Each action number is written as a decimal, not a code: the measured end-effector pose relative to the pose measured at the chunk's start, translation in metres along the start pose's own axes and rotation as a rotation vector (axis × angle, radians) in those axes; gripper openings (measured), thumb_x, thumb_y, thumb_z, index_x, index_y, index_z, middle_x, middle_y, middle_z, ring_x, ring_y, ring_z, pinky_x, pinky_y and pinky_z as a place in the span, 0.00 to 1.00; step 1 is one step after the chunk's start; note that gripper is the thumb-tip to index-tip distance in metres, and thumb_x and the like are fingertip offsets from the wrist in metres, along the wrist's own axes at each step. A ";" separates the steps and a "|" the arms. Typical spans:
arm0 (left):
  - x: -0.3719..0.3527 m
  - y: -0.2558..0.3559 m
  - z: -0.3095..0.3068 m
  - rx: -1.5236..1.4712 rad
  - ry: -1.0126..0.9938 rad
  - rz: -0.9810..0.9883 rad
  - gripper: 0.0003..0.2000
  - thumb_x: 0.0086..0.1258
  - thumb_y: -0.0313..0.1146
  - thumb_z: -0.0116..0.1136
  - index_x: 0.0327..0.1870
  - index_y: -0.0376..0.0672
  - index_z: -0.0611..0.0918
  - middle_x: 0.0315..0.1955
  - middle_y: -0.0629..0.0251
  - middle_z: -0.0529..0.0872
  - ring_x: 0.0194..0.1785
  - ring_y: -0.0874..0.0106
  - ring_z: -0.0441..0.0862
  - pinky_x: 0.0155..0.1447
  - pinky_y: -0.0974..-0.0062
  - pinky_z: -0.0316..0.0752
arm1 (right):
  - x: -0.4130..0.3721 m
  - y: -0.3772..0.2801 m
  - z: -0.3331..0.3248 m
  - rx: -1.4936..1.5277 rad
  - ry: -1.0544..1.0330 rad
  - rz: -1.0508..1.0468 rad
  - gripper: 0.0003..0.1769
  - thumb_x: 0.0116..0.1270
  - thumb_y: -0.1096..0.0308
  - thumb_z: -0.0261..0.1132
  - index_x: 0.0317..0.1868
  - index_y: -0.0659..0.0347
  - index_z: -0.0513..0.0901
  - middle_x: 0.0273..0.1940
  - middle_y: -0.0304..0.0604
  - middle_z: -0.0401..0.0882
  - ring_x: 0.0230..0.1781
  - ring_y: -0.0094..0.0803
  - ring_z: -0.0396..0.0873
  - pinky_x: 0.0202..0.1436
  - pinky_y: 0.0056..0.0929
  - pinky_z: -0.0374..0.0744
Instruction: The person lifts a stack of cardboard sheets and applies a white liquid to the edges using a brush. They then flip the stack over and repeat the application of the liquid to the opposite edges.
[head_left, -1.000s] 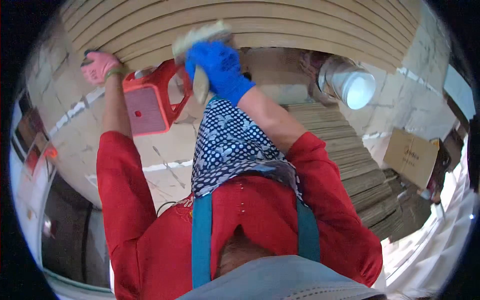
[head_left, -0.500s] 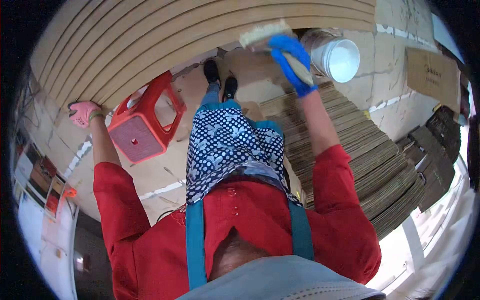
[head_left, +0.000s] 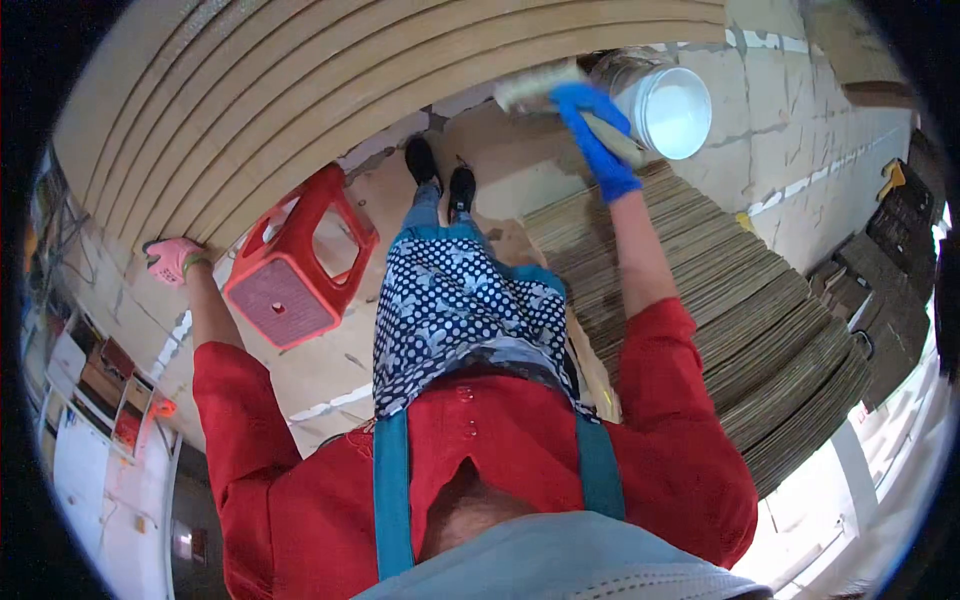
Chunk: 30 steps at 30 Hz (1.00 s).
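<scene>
R hand (head_left: 592,135), blue glove, fingers wrapped tight round the handle of the brush (head_left: 545,85). The brush sits at the low edge of the boards (head_left: 300,90), just beside the bucket (head_left: 665,108). It's prob. light: stiff handle, soft wide bristles, maybe wet, so could be slippery. Best grip is mid-handle, clear of the bristles. L hand (head_left: 172,258), pink glove, is on the boards' far-left edge, fingers together; can't tell if it grips or just braces. The boards look long, thin, stiff and awkward, so hold them by the edges.

Count:
- 1 brush
- 1 bucket
- 1 red stool (head_left: 295,265)
- approx 7 board edges showing, blurred
- 1 big stack of cardboard sheets (head_left: 740,300), too many sheets to count
</scene>
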<state>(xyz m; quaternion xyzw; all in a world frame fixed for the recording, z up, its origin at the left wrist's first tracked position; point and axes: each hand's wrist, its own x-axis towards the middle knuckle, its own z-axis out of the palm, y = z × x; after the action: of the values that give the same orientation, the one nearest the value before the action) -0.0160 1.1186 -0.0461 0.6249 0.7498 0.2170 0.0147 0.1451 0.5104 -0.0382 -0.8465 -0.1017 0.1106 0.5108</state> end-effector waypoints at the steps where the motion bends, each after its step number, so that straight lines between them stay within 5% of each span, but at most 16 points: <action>1: 0.002 -0.004 -0.001 0.017 -0.005 0.000 0.28 0.66 0.55 0.38 0.48 0.35 0.75 0.45 0.48 0.80 0.49 0.54 0.77 0.52 0.56 0.68 | -0.020 0.021 -0.006 -0.028 -0.017 0.153 0.11 0.58 0.74 0.65 0.43 0.64 0.80 0.44 0.43 0.80 0.47 0.33 0.77 0.54 0.30 0.74; 5: 0.006 -0.004 0.005 0.022 -0.008 -0.007 0.28 0.66 0.56 0.39 0.49 0.36 0.75 0.45 0.49 0.80 0.49 0.55 0.77 0.53 0.56 0.68 | -0.040 -0.006 -0.013 0.113 0.060 0.055 0.12 0.58 0.75 0.64 0.44 0.64 0.80 0.44 0.42 0.80 0.47 0.33 0.77 0.54 0.29 0.73; 9: 0.011 -0.005 0.008 0.007 0.001 0.013 0.28 0.66 0.56 0.38 0.49 0.37 0.75 0.44 0.50 0.80 0.49 0.55 0.77 0.53 0.57 0.68 | 0.029 -0.091 0.001 0.417 0.416 -0.055 0.13 0.59 0.76 0.62 0.46 0.63 0.81 0.42 0.39 0.80 0.44 0.30 0.76 0.51 0.28 0.73; 13: 0.015 -0.007 0.011 0.024 0.003 0.017 0.28 0.66 0.57 0.38 0.49 0.38 0.75 0.45 0.51 0.80 0.49 0.55 0.77 0.53 0.58 0.69 | 0.060 -0.040 -0.009 0.251 0.143 -0.003 0.18 0.61 0.71 0.62 0.53 0.64 0.78 0.37 0.37 0.81 0.30 0.24 0.75 0.37 0.22 0.75; 17: 0.019 -0.013 0.016 0.040 0.001 0.006 0.29 0.66 0.57 0.38 0.49 0.38 0.75 0.45 0.51 0.80 0.49 0.55 0.77 0.53 0.58 0.69 | 0.080 -0.028 -0.028 0.284 0.014 0.225 0.16 0.61 0.70 0.62 0.50 0.64 0.80 0.29 0.34 0.79 0.20 0.20 0.70 0.24 0.17 0.69; 20: 0.023 -0.017 0.021 0.043 0.019 0.049 0.29 0.66 0.57 0.38 0.50 0.37 0.75 0.45 0.51 0.80 0.49 0.55 0.77 0.54 0.58 0.69 | 0.134 -0.089 -0.021 0.540 0.239 0.518 0.12 0.62 0.69 0.62 0.46 0.61 0.82 0.25 0.32 0.76 0.14 0.16 0.64 0.17 0.16 0.61; 22: 0.019 -0.015 0.019 0.048 0.038 0.061 0.29 0.66 0.57 0.38 0.50 0.37 0.75 0.45 0.50 0.80 0.50 0.55 0.77 0.54 0.58 0.68 | 0.174 -0.118 -0.012 0.522 0.096 0.053 0.09 0.63 0.69 0.62 0.43 0.60 0.83 0.26 0.35 0.78 0.19 0.20 0.70 0.22 0.19 0.69; 25: 0.021 -0.015 0.019 0.050 0.041 0.070 0.29 0.66 0.56 0.38 0.50 0.36 0.75 0.46 0.50 0.79 0.50 0.54 0.76 0.55 0.57 0.68 | 0.237 -0.152 0.019 0.418 0.114 -0.107 0.04 0.59 0.71 0.63 0.35 0.60 0.81 0.31 0.46 0.79 0.29 0.40 0.76 0.35 0.32 0.75; 26: 0.022 -0.017 0.020 0.042 0.033 0.068 0.29 0.66 0.56 0.38 0.50 0.36 0.75 0.46 0.49 0.79 0.50 0.54 0.76 0.55 0.57 0.68 | 0.248 -0.162 0.026 0.187 0.212 -0.581 0.03 0.59 0.71 0.63 0.33 0.61 0.80 0.31 0.46 0.79 0.30 0.39 0.77 0.36 0.32 0.75; 28: 0.023 -0.019 0.020 0.033 0.021 0.064 0.29 0.66 0.56 0.38 0.50 0.35 0.75 0.46 0.49 0.79 0.50 0.54 0.76 0.55 0.57 0.68 | 0.250 -0.145 0.025 -0.064 0.304 -1.048 0.03 0.60 0.71 0.63 0.32 0.62 0.80 0.30 0.45 0.79 0.31 0.39 0.77 0.38 0.32 0.75; 30: 0.023 -0.019 0.020 0.019 -0.006 0.035 0.30 0.66 0.56 0.38 0.50 0.35 0.75 0.46 0.48 0.79 0.50 0.53 0.76 0.55 0.57 0.68 | 0.222 -0.076 0.009 -0.099 0.127 -0.388 0.11 0.62 0.65 0.62 0.41 0.62 0.82 0.33 0.40 0.80 0.31 0.31 0.78 0.35 0.30 0.76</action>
<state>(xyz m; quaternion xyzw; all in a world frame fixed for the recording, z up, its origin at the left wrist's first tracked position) -0.0326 1.1438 -0.0645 0.6387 0.7407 0.2085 0.0072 0.3504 0.6163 0.0069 -0.8403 -0.2357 -0.0484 0.4857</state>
